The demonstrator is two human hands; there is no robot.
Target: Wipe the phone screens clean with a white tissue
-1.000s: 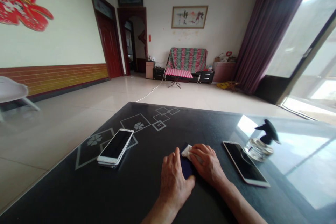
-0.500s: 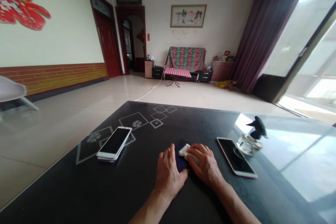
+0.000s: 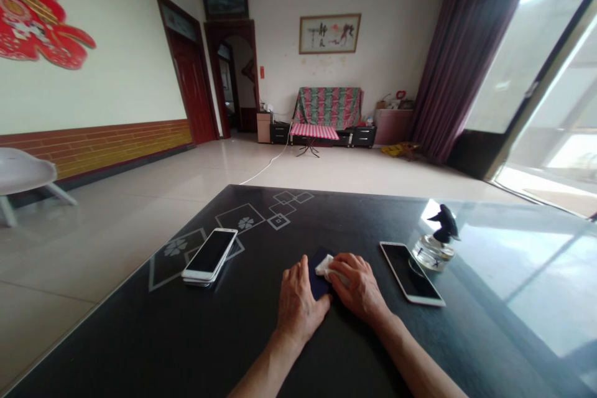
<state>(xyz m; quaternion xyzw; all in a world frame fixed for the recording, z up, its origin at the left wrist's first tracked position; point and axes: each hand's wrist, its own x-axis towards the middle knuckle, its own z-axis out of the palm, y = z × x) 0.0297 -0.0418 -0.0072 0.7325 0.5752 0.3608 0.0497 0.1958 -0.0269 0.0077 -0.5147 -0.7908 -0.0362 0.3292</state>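
Note:
A dark blue phone [image 3: 319, 278] lies flat on the black glass table [image 3: 261, 336] in front of me. My left hand [image 3: 298, 308] rests on its left side, fingers together, holding it down. My right hand [image 3: 357, 289] presses a small white cloth [image 3: 324, 267] onto the phone's top, fingers curled over the cloth. Much of the phone is hidden under both hands.
A white-edged phone [image 3: 209, 254] sits on a second one at the left. Another white phone [image 3: 411, 273] lies right of my hands, next to a glass ashtray with a black bird figure [image 3: 436, 242]. Beyond the table are a tiled floor, a white chair [image 3: 23, 177] and a covered sofa [image 3: 329, 107].
My hands stay on the blue phone, with the cloth shifting only slightly. The head camera has moved, so the table items sit a little differently in view.

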